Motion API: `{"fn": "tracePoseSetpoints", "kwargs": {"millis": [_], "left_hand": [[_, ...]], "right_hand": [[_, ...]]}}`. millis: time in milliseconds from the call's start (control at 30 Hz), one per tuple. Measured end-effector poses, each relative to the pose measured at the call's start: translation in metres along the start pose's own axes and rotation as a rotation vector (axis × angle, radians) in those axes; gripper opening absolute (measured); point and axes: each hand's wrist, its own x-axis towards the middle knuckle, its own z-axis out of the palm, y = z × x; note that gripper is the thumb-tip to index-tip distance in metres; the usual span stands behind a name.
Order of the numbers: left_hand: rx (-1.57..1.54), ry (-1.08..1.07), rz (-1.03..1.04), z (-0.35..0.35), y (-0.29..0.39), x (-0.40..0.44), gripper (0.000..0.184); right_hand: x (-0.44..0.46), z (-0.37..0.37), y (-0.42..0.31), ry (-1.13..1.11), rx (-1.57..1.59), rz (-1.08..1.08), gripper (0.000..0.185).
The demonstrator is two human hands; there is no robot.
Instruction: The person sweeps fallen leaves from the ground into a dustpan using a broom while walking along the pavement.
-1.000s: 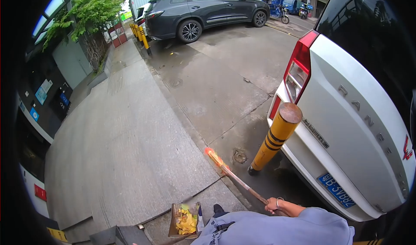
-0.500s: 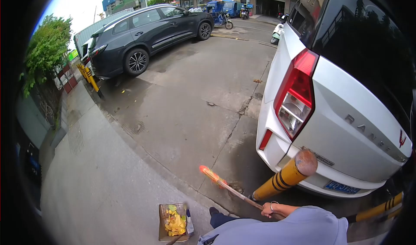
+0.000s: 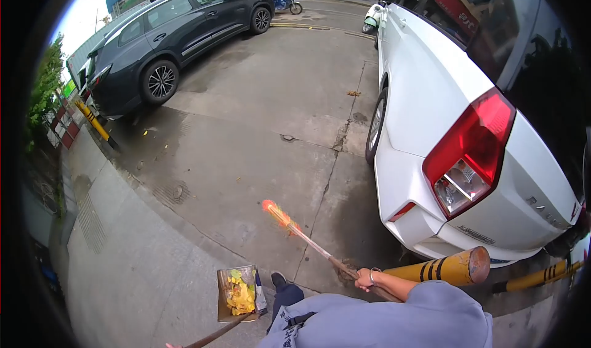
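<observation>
My right hand (image 3: 367, 279) is closed around the handle of a broom (image 3: 320, 249). The broom's orange-red bristle end points forward and left over the pavement. At the bottom edge only a sliver of my left hand (image 3: 174, 345) shows, at the handle of a dustpan (image 3: 220, 295); most of its fingers are out of view. Yellow leaves (image 3: 240, 297), with a little green among them, lie in the dustpan, which is beside my foot (image 3: 279, 279).
A white car (image 3: 406, 145) stands close on the right, behind a yellow-and-black post (image 3: 449, 269). A dark car (image 3: 184, 34) is parked at the back left near another striped post (image 3: 95, 125). Fallen leaves (image 3: 353, 93) dot the pavement. A scooter (image 3: 372, 16) stands farther off.
My view has shifted forward and to the right, closer to the white car. The broom and dustpan have come along with me. The dustpan's handle and a bit of my left hand now show.
</observation>
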Motion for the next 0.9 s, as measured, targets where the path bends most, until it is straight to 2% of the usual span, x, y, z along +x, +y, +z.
{"fn": "tracePoseSetpoints", "kwargs": {"millis": [67, 267, 333, 533, 667, 733, 800, 833, 900], "left_hand": [[0.033, -0.016, 0.024, 0.041, -0.033, 0.021, 0.032], [-0.066, -0.125, -0.123, 0.198, -0.111, 0.067, 0.027], [-0.08, -0.179, -0.187, 0.258, -0.123, 0.069, 0.024], [-0.011, -0.344, -0.205, 0.409, -0.178, 0.087, 0.024], [0.085, -0.47, -0.169, 0.496, -0.204, 0.086, 0.026], [0.149, -0.501, -0.151, 0.534, -0.217, 0.079, 0.026], [0.241, -0.618, -0.085, 0.576, -0.233, 0.081, 0.027], [0.207, -0.615, -0.118, 0.593, -0.237, 0.082, 0.027], [0.276, -0.634, -0.11, 0.614, -0.256, 0.083, 0.028]], "right_hand": [[0.023, -0.011, -0.027, 0.06, 0.013, -0.029, 0.013], [0.099, -0.043, -0.125, 0.09, 0.041, -0.009, 0.012], [0.115, -0.058, -0.168, 0.174, 0.063, -0.026, 0.011], [0.164, -0.109, -0.295, 0.16, -0.006, -0.017, 0.012], [0.225, -0.147, -0.397, 0.094, -0.17, -0.045, 0.013], [0.265, -0.168, -0.453, 0.105, -0.377, 0.002, 0.011], [0.313, -0.185, -0.503, 0.22, -0.777, -0.083, 0.011], [0.329, -0.185, -0.526, 0.198, -0.777, -0.078, 0.011], [0.357, -0.19, -0.563, 0.276, -1.011, -0.038, 0.018]]}}
